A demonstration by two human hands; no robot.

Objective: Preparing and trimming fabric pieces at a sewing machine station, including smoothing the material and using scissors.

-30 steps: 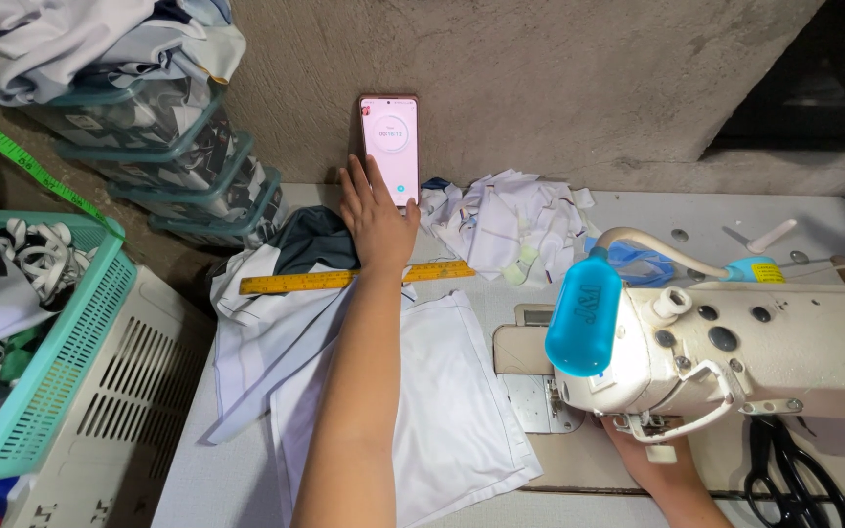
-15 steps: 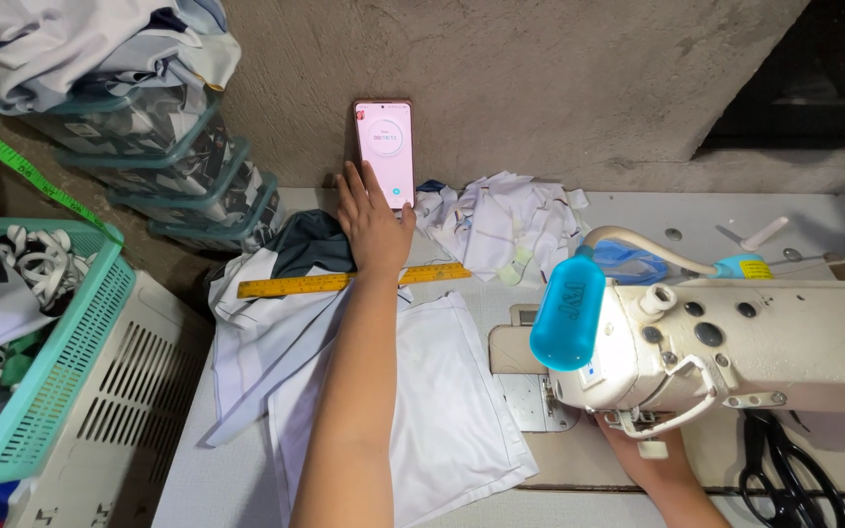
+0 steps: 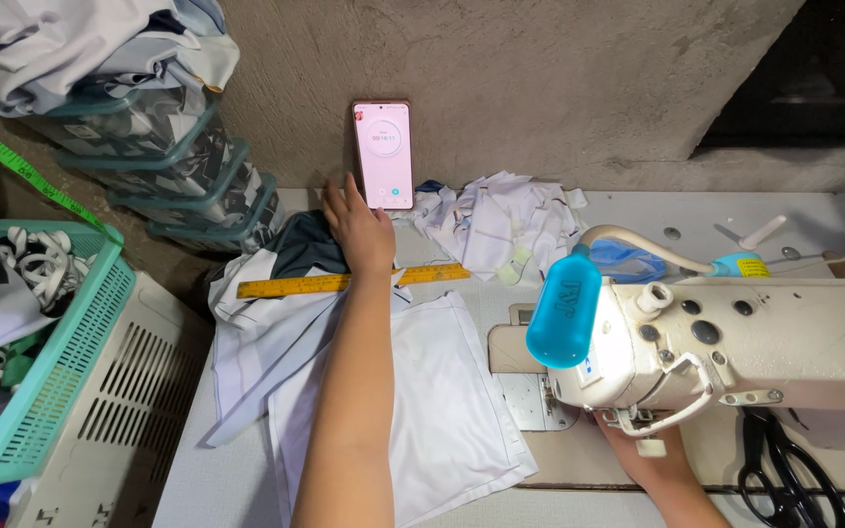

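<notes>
Your left hand (image 3: 359,227) has eased a little off the phone (image 3: 382,154) propped against the wall at the worktop's back edge: a second ago its fingers (image 3: 336,200) overlapped the lower part of the pink screen, and now they sit just below and to the left of it, the wrist lying over the yellow ruler (image 3: 352,282). Your right hand (image 3: 659,467) under the sewing machine (image 3: 726,337) shows a bit more forearm near the worktop's front edge.
</notes>
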